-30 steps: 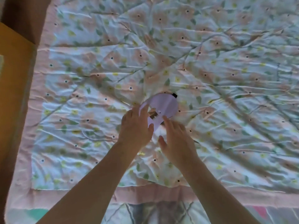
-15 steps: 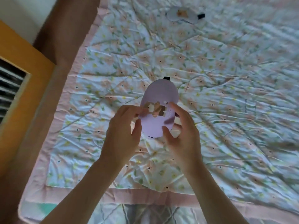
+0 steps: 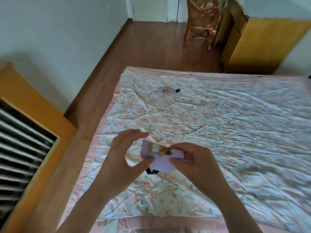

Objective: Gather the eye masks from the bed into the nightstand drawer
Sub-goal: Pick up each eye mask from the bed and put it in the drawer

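A lilac eye mask with a brown and cream picture is folded over and held above the floral bedspread. My right hand pinches its right side. My left hand has its thumb on the mask's lower left edge, with the fingers spread above it. A black strap end hangs below the mask. A second eye mask, white with an orange patch and a black strap, lies flat on the bed near its far left corner. No nightstand drawer is in view.
An orange wooden frame with dark slats stands left of the bed across a strip of wooden floor. A yellow cabinet and a copper-coloured chair stand beyond the bed's far edge.
The view has lifted, showing the room and the whole far end of the bed. The lilac mask has gone from upright and flat to folded sideways between my hands.
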